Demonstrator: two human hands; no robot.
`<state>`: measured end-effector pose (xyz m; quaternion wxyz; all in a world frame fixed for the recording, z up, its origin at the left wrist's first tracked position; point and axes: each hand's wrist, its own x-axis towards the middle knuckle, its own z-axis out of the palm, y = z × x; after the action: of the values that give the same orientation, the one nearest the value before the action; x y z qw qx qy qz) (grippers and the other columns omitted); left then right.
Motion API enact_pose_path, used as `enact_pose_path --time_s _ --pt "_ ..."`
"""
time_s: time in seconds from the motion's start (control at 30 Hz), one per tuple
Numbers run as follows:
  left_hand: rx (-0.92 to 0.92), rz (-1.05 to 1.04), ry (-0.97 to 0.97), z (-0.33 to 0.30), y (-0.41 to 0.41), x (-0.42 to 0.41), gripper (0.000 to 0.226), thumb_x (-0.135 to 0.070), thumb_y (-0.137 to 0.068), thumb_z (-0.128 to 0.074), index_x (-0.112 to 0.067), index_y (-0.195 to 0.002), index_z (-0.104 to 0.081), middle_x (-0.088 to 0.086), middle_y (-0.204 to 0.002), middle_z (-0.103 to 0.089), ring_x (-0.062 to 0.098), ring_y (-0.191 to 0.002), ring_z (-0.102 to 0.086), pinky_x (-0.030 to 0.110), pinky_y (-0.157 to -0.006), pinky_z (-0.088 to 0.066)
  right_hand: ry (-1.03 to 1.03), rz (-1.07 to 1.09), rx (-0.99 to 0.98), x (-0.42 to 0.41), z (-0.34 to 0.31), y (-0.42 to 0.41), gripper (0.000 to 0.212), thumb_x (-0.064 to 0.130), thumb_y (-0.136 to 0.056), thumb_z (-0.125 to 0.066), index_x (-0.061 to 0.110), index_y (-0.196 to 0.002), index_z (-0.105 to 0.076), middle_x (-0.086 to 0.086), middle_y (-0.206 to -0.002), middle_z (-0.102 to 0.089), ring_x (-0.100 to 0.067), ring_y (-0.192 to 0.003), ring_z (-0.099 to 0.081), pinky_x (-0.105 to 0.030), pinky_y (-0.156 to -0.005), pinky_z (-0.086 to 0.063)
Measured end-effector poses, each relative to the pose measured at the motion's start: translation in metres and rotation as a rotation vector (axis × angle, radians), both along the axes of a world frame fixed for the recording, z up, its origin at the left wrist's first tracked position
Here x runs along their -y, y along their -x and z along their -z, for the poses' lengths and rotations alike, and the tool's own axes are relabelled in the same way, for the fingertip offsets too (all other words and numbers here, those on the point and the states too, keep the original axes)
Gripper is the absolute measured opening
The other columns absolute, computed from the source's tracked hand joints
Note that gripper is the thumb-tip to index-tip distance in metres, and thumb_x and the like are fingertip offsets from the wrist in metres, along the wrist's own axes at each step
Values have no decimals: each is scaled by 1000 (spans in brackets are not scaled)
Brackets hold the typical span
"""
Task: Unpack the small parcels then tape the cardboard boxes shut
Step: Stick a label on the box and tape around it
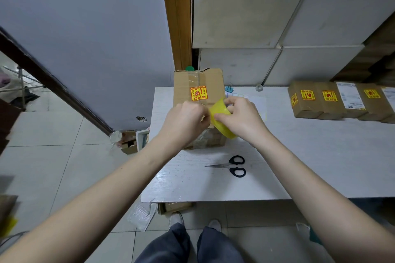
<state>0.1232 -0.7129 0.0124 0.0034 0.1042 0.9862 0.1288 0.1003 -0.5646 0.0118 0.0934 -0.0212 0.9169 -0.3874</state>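
Yellow tape roll (222, 119) sits between our two hands above the cardboard box (198, 92): our right hand (237, 116) curls its fingers and thumb round the roll, while our left hand (186, 119) pinches at its edge beside it. Beneath them the box stands near the desk's (320, 156) far left corner, a red-and-yellow sticker (199, 93) on top. Black scissors (232, 165) lie closer to the near edge, and a row of small brown parcels (339, 100) lines the far right edge.
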Motion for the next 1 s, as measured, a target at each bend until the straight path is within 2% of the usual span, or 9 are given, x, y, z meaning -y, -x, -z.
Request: enact_pose_path --time_s 0.1,0.27,0.4,0.5,0.6,0.7,0.83,0.93,1.0 --pt "22 -10 80 1 5 -6 21 -25 -91 -49 -18 -81 -66 7 -85 -66 35 -81 -59 35 -63 -48 -35 -1 3 1 3 1 20 20 -81 -67 11 -98 -62 5 -57 -44 -13 -61 -45 -22 -49 -31" --pt "54 -5 158 1 11 -15 17 -20 -88 -52 -13 -85 -67 10 -87 -66 36 -84 -60 30 -58 -37 -78 7 8 2 5 1 20 14 -78 -64 2 -95 -63 -12 -76 -63 -29 -82 -57 -33 -65 -47" --pt "52 1 176 1 13 -17 16 -20 -88 -55 -11 -90 -67 11 -91 -66 35 -86 -61 31 -60 -39 -76 22 21 2 6 2 18 14 -77 -65 0 -89 -64 -6 -63 -54 -26 -70 -52 -31 -59 -43" --pt "57 1 149 3 14 -16 16 -22 -87 -56 -11 -90 -67 11 -92 -66 35 -87 -61 32 -62 -43 -36 27 51 1 6 3 20 16 -78 -66 4 -94 -66 -13 -80 -68 -28 -82 -61 -33 -68 -50" --pt "33 5 66 4 14 -10 16 -24 -87 -54 -13 -87 -67 9 -90 -67 35 -86 -61 34 -65 -48 -10 47 51 -1 5 5 28 18 -79 -67 -2 -99 -65 -21 -88 -69 -32 -88 -62 -37 -72 -51" --pt "23 36 1 5 11 -3 18 -24 -89 -52 -17 -85 -67 7 -89 -69 34 -86 -61 38 -68 -51 -1 47 56 -3 4 7 32 19 -80 -69 -5 -100 -64 -19 -75 -62 -29 -75 -56 -34 -68 -48" --pt "23 67 51 6 10 -3 19 -24 -91 -49 -19 -78 -61 6 -84 -65 34 -82 -59 33 -62 -46 -40 16 33 -3 4 9 32 17 -80 -68 -5 -103 -63 -20 -87 -69 -32 -87 -61 -37 -74 -51" --pt "25 59 115 6 13 -4 20 -20 -91 -48 -17 -74 -59 6 -76 -59 35 -78 -58 31 -59 -43 -73 -1 8 0 4 7 34 16 -79 -67 -6 -104 -62 -16 -79 -64 -30 -79 -58 -36 -69 -49" --pt "29 58 141 6 14 -5 20 -19 -90 -49 -19 -71 -53 2 -72 -52 35 -77 -57 29 -57 -39 -91 -1 -1 1 6 7 37 15 -78 -67 -8 -106 -60 -22 -88 -64 -34 -86 -59 -39 -74 -50"
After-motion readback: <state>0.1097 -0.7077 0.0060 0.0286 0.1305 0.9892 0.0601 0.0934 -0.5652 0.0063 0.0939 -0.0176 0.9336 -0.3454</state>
